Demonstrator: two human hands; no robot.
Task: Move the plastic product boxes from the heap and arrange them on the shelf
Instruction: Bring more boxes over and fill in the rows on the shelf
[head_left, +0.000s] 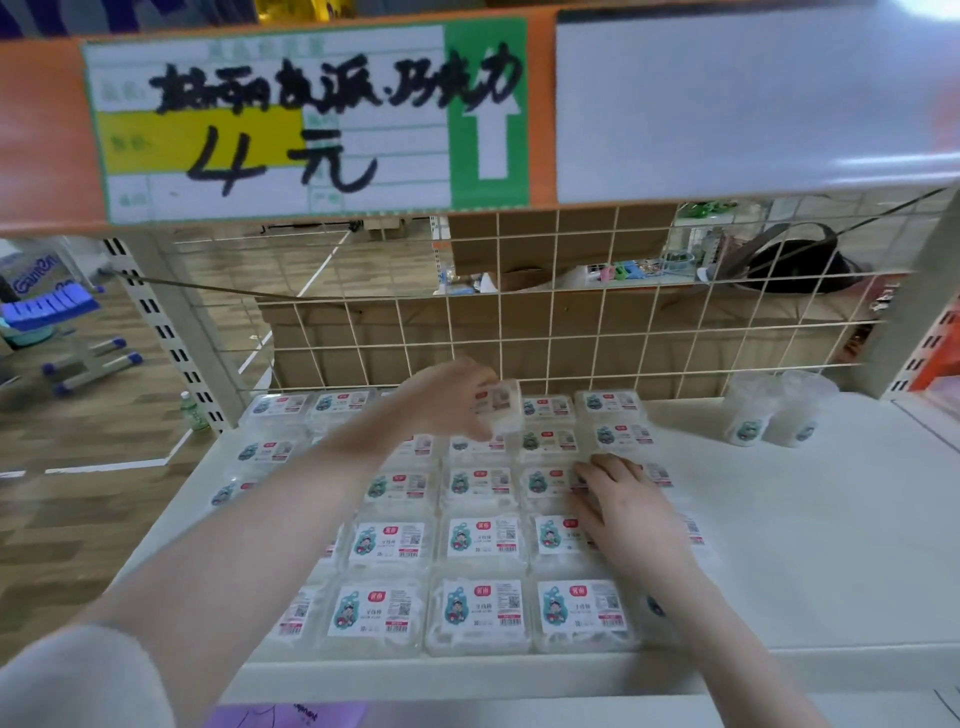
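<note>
While your left hand (457, 400) gripped one plastic box (501, 402) above the back rows on the shelf (779, 519), your right hand (623, 499) lay flat-fingered on a placed box; a careless drop could have nudged neighbours askew.

The plastic product boxes (480, 616) are showing as clear, glossy plastic under white printed paper labels, lying on a shelf (810, 545) that is looking like smooth, matt, cream-painted metal. Behind them a thin wire grid (571, 322) is standing, probably coated metal, while the price sign (306, 119) overhead is gleaming like laminated paper.
</note>
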